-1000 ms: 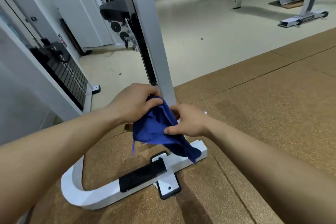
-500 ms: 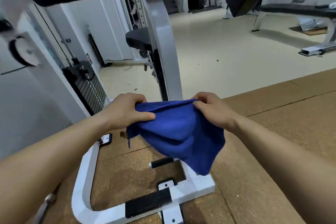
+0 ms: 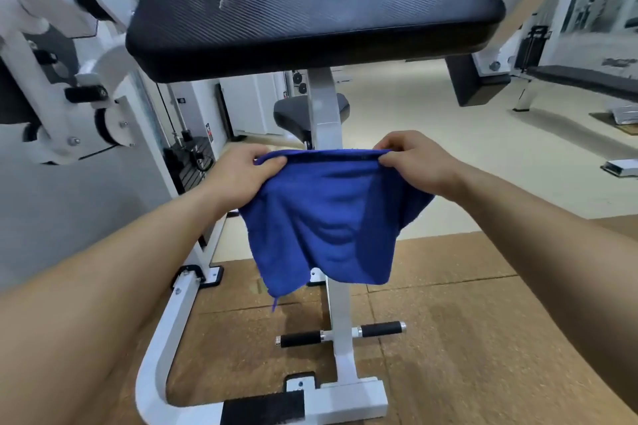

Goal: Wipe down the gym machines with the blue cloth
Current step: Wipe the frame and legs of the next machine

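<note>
Head view. The blue cloth (image 3: 324, 217) is held up in the air at the centre of the frame. It is stretched by its upper hem between two hands and hangs free below, clear of every machine part. The hem's left corner is pinched by the left hand (image 3: 241, 172), at 9 o'clock of the cloth: the thumb is laid on the near face and the fingers are curled behind the fabric (their tips are hidden). The right corner is pinched by the right hand (image 3: 414, 162), at 3 o'clock of the cloth, between the thumb and the curled forefinger. The remaining fingers are folded close together over the hem. A loose thread (image 3: 275, 302) is seen trailing from the lower corner at 7 o'clock.

At 12 o'clock of the cloth, a broad black pad (image 3: 310, 10) is carried on a white upright post (image 3: 324, 114), part of which is covered by the cloth. A small round seat (image 3: 293, 114) is seen behind the post. At 6 o'clock, two black foot pegs (image 3: 300, 339) are mounted crosswise lower down the post. A black tread plate (image 3: 262, 407) is fixed to the white base frame (image 3: 165, 338), which curves round to 7 o'clock. The frame is set on a brown speckled mat (image 3: 483, 338). A weight stack (image 3: 190, 162) is seen at 9 o'clock, beyond the left hand. A flat bench (image 3: 583, 79) is seen at 2 o'clock, well apart, on the pale floor (image 3: 448, 134).
</note>
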`<state>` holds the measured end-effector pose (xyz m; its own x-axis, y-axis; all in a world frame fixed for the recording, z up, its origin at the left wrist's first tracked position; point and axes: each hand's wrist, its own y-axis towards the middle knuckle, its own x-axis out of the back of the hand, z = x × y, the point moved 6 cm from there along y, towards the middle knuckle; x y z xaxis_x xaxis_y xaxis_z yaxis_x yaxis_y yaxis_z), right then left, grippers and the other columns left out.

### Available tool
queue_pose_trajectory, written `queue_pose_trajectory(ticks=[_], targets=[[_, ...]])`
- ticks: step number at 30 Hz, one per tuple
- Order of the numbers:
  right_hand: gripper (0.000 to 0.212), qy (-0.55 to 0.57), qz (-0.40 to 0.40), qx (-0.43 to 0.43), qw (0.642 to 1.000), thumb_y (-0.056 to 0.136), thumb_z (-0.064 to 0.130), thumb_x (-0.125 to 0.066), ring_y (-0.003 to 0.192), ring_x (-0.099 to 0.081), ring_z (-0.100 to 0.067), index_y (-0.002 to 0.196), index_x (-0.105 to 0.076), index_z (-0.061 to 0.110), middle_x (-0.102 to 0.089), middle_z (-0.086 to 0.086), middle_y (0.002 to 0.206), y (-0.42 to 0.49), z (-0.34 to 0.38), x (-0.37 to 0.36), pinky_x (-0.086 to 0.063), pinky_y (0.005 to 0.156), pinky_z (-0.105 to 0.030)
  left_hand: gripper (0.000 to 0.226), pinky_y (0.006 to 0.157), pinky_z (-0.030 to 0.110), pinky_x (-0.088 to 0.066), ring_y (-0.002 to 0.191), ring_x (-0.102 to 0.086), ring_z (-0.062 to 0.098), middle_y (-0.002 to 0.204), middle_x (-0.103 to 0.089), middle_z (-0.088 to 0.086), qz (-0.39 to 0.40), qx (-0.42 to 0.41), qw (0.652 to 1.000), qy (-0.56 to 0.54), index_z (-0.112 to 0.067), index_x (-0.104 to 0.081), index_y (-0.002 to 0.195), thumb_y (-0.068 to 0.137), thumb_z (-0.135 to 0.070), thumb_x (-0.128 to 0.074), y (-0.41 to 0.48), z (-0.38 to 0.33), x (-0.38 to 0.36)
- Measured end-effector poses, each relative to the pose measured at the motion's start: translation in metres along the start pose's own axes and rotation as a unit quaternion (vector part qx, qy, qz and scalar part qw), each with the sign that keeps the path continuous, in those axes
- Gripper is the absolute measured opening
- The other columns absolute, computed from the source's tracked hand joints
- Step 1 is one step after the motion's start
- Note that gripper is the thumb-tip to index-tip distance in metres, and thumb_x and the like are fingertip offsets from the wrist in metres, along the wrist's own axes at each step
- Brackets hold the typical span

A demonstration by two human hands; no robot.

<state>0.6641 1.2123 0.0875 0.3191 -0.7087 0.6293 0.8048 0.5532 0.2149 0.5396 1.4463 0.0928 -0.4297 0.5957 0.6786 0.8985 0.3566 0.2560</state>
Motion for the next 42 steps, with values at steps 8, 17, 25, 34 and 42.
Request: queue_pose_trajectory(ticks=[8, 17, 25, 34, 42], targets=[[0.015, 0.024, -0.047, 0.0, 0.999, 0.081, 0.015, -0.059, 0.073, -0.044, -0.017, 0.084, -0.049, 0.025, -0.052, 0.0, 0.083, 0.046, 0.008, 0.034, -0.036, 0.065, -0.031, 0.018, 0.051, 0.025, -0.049, 0.067, -0.062, 0.015, 0.084, -0.064, 0.003, 0.021, 0.017, 0.975, -0.222, -0.024, -0.053, 0.091, 0.093, -0.014, -0.068, 0.056, 0.002, 0.01], [0.014, 0.124, -0.333, -0.017, 0.935, 0.091, 0.018, -0.067, 0.082, -0.062, -0.001, 0.083, -0.068, 0.03, -0.066, 0.011, 0.095, 0.128, 0.008, -0.027, -0.044, 0.07, -0.006, 0.021, 0.09, 0.032, -0.054, 0.095, -0.064, 0.01, 0.102, -0.069, -0.006, -0.191, -0.021, 0.951, -0.243, -0.02, -0.066, 0.117, 0.098, -0.027, -0.059, 0.131, 0.008, -0.039], [0.031, 0.195, -0.169, 0.048, 0.965, 0.109, 0.027, -0.037, 0.095, -0.064, 0.006, 0.129, -0.056, 0.043, -0.069, 0.025, 0.103, 0.098, -0.002, -0.083, -0.046, 0.075, -0.01, 0.047, 0.091, 0.026, -0.05, 0.104, -0.062, 0.004, 0.12, -0.064, -0.007, -0.127, -0.055, 0.951, -0.275, -0.032, -0.029, 0.154, 0.107, -0.037, -0.028, 0.127, 0.001, -0.112], [0.036, 0.229, -0.124, 0.007, 0.966, 0.11, 0.034, -0.029, 0.096, -0.068, -0.007, 0.135, -0.054, 0.028, -0.07, 0.008, 0.109, 0.151, 0.009, -0.072, -0.054, 0.086, -0.025, 0.044, 0.1, 0.041, -0.05, 0.108, -0.065, 0.019, 0.119, -0.068, 0.001, -0.09, 0.012, 0.942, -0.324, -0.03, -0.046, 0.145, 0.105, -0.043, -0.033, 0.166, -0.009, -0.091], [0.033, 0.236, -0.138, 0.004, 0.962, 0.11, 0.033, -0.029, 0.093, -0.067, -0.002, 0.129, -0.055, 0.033, -0.069, 0.012, 0.108, 0.134, 0.009, -0.078, -0.052, 0.082, -0.017, 0.045, 0.09, 0.027, -0.049, 0.105, -0.062, 0.011, 0.123, -0.064, -0.003, -0.072, -0.003, 0.958, -0.279, -0.037, -0.031, 0.152, 0.107, -0.043, -0.027, 0.133, -0.01, -0.101]])
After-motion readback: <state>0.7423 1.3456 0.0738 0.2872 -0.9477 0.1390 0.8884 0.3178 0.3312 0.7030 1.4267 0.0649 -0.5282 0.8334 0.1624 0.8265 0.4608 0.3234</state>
